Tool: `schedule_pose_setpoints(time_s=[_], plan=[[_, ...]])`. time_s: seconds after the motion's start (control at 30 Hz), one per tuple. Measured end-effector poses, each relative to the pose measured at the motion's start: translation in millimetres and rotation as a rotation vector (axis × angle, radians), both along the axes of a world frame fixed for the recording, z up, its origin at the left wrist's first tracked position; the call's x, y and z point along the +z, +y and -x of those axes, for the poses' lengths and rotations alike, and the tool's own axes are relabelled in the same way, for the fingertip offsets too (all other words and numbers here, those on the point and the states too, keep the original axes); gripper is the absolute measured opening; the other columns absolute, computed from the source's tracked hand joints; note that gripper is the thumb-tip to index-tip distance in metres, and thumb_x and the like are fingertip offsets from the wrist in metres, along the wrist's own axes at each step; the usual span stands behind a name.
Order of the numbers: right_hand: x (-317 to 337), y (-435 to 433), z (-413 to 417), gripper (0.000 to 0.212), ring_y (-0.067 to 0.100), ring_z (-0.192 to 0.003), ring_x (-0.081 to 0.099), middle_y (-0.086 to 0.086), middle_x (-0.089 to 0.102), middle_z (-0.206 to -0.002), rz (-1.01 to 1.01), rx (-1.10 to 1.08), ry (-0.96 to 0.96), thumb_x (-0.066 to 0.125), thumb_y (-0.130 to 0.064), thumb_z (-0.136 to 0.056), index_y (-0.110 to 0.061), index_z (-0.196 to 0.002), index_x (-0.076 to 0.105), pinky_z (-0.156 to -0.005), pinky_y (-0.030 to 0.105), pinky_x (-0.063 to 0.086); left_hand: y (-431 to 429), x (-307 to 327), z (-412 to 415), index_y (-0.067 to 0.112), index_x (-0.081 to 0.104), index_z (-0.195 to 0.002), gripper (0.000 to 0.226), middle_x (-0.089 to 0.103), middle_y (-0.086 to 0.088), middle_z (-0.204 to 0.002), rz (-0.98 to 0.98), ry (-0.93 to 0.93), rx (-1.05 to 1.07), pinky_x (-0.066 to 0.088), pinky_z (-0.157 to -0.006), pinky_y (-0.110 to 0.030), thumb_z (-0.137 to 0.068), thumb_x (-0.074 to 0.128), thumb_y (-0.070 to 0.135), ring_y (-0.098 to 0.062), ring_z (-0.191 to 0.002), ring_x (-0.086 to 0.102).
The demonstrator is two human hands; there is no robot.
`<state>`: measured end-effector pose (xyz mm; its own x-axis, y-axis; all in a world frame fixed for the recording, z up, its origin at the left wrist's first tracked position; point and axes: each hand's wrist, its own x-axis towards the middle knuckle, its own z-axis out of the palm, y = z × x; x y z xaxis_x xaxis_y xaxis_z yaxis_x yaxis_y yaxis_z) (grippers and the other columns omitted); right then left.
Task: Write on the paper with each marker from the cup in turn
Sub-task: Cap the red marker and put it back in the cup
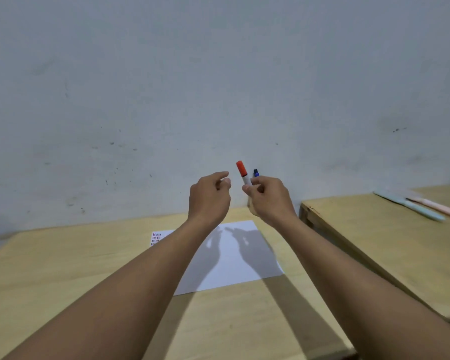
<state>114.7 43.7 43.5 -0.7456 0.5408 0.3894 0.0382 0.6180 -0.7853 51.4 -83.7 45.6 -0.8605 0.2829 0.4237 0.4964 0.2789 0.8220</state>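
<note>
Your right hand (266, 197) pinched the white-barrelled, red-capped marker (243, 173) at frame centre; your left hand (209, 197) hovered beside it, loosely curled and empty. Below lay the white paper sheet (234, 258), its upper-left corner already bearing small lines. Behind, a blue marker (256, 173) waited, the cup hidden.

— Can you read anything from where you stand?

— Only that there is writing. The paper (234, 258) on the table carries a few short rows of small red and dark marks at its far left corner.

— What do they say?

— I cannot tell; they are too small and blurred to make out a single letter.

— Any label on the red-capped marker (243, 172)?

— None that I can read.
</note>
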Motion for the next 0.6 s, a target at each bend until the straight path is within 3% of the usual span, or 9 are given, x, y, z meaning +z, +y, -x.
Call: schedule_pose_setpoints(time_s=[0.1, 0.23, 0.4, 0.5, 0.6], plan=[[9, 33, 11, 0.021, 0.021, -0.072, 0.06, 0.001, 0.064, -0.077, -0.009, -0.057, 0.005, 0.06, -0.027, -0.101, -0.011, -0.099, 0.074, -0.058, 0.028, 0.042, 28, -13, 14, 0.02, 0.067, -0.131, 0.035, 0.072, -0.001, -0.124, 0.04, -0.033, -0.001, 0.04, -0.096, -0.021, -0.099, 0.053, 0.023, -0.017, -0.119, 0.063], [20, 78, 32, 0.018, 0.005, -0.06, 0.055, -0.004, 0.062, -0.076, -0.043, -0.12, 0.017, 0.057, -0.024, -0.102, -0.011, -0.099, 0.07, -0.043, 0.012, 0.035, 68, -33, 39, 0.02, 0.055, -0.142, 0.056, 0.067, -0.001, -0.13, 0.194, -0.077, -0.082, 0.046, -0.094, -0.026, -0.089, 0.068, 0.034, -0.017, -0.115, 0.063], [18, 121, 74, 0.02, 0.011, -0.069, 0.059, 0.003, 0.069, -0.094, -0.047, -0.189, 0.016, 0.059, -0.025, -0.102, -0.009, -0.108, 0.07, -0.056, 0.022, 0.041, 116, -55, 67, 0.017, 0.037, -0.153, 0.087, 0.052, -0.007, -0.149, 0.286, -0.194, -0.132, 0.045, -0.099, -0.034, -0.081, 0.078, 0.044, -0.025, -0.132, 0.053], [11, 136, 90, 0.02, 0.01, -0.063, 0.056, 0.003, 0.068, -0.088, -0.066, -0.166, -0.048, 0.06, -0.025, -0.102, -0.008, -0.103, 0.072, -0.055, 0.023, 0.04, 137, -67, 75, 0.016, 0.042, -0.147, 0.08, 0.059, -0.006, -0.138, 0.288, -0.187, -0.141, 0.048, -0.087, -0.031, -0.081, 0.075, 0.048, -0.025, -0.121, 0.059], [0, 144, 99, 0.022, 0.009, -0.057, 0.056, 0.003, 0.068, -0.079, -0.057, -0.129, -0.136, 0.063, -0.024, -0.1, -0.006, -0.094, 0.074, -0.051, 0.023, 0.039, 152, -76, 80, 0.021, 0.053, -0.129, 0.07, 0.067, 0.001, -0.117, 0.248, -0.17, -0.118, 0.056, -0.084, -0.038, -0.072, 0.079, 0.051, -0.021, -0.102, 0.065]])
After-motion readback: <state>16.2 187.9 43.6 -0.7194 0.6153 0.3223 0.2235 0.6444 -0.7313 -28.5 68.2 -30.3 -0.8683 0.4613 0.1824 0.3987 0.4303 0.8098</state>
